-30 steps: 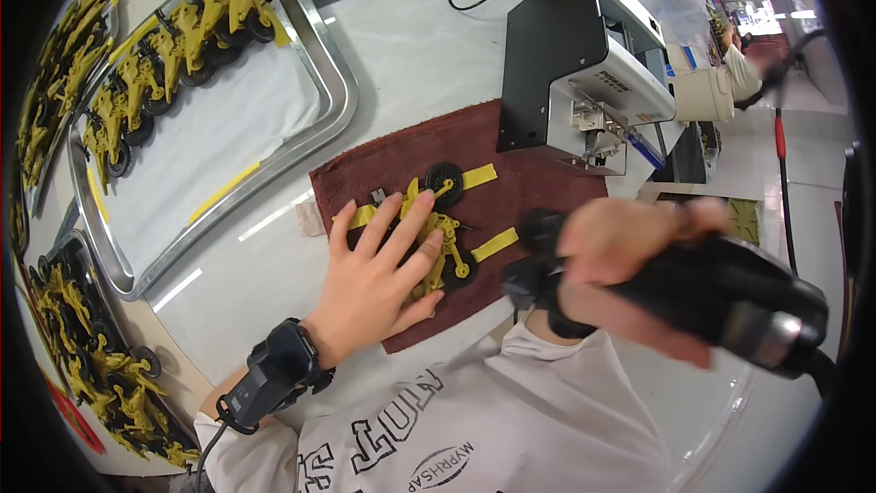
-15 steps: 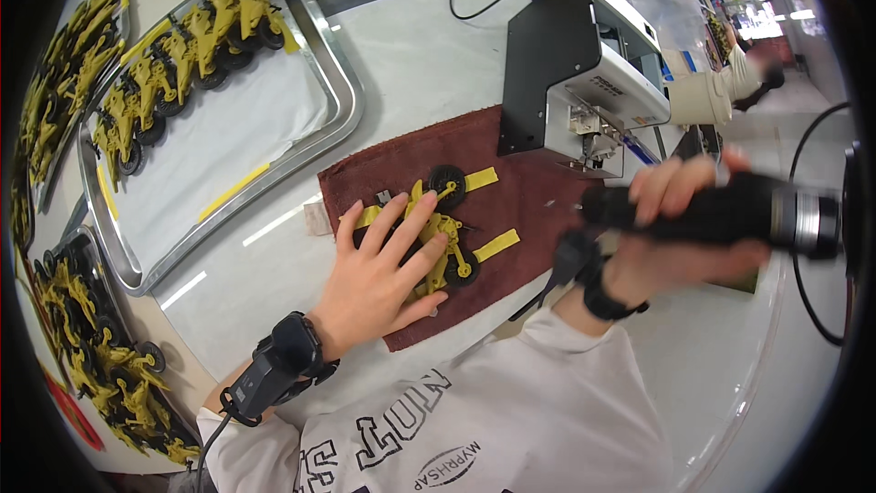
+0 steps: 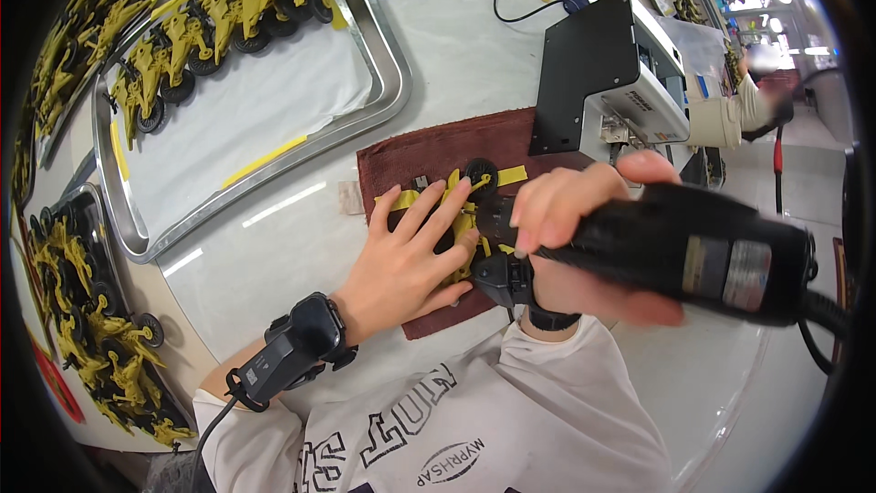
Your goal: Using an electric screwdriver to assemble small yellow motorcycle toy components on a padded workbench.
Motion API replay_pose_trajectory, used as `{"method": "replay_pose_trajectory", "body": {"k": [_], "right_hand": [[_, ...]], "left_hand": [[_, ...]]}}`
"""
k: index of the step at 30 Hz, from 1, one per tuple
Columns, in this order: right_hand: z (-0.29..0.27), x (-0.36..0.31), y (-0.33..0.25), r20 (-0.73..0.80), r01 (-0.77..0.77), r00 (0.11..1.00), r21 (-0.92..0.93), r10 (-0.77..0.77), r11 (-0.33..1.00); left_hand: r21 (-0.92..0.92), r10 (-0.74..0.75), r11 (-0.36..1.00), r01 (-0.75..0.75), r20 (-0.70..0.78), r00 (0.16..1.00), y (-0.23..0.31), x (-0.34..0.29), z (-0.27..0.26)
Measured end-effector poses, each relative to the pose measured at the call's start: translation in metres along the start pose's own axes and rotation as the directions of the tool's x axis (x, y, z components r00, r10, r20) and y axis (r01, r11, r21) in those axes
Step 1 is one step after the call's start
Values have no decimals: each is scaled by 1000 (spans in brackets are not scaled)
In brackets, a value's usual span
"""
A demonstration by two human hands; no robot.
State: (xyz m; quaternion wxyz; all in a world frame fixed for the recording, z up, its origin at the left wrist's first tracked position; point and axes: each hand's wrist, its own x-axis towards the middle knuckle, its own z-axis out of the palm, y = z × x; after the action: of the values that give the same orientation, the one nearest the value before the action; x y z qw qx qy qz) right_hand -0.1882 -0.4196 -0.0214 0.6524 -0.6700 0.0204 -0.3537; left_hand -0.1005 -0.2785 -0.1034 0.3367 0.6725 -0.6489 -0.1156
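Note:
A yellow toy vehicle assembly point(image 3: 462, 267) with black wheels point(image 3: 480, 174) lies on a dark red cloth point(image 3: 401, 160). My left hand point(image 3: 401, 260) rests over it, fingers spread and stretched out, hiding much of its middle. Wrapped round a thick black electric screwdriver point(image 3: 680, 242) is my right hand point(image 3: 575, 228). The tool's front end points left at the assembly, close to my left fingertips; its tip is hard to make out, so I cannot tell whether it touches. Yellow strips stick out from the assembly's sides.
Behind the cloth stands a black and white bench machine point(image 3: 584, 78). A metal tray point(image 3: 397, 82) at the far left holds a row of similar yellow assemblies. More yellow parts fill a tray point(image 3: 91, 310) at the left. The screwdriver's cable point(image 3: 815, 347) hangs at the right.
My right hand has brought the screwdriver leftward, from beside the machine to the yellow assembly. The left hand stays spread on the assembly. The whole view has shifted slightly.

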Motion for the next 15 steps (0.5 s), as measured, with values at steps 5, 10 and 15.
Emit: {"method": "replay_pose_trajectory", "body": {"k": [5,10,15], "right_hand": [[3,12,19,118,99,986,163,-119,982],[6,11,5,87,229,966,153,-244,961],[-1,14,-2,119,170,974,163,-190,972]], "left_hand": [[-14,-5,1000,5,3,1000,-3,-3,1],[-49,-14,999,14,-6,1000,-2,0,-1],[-73,-34,997,33,-9,999,-3,-3,2]]}}
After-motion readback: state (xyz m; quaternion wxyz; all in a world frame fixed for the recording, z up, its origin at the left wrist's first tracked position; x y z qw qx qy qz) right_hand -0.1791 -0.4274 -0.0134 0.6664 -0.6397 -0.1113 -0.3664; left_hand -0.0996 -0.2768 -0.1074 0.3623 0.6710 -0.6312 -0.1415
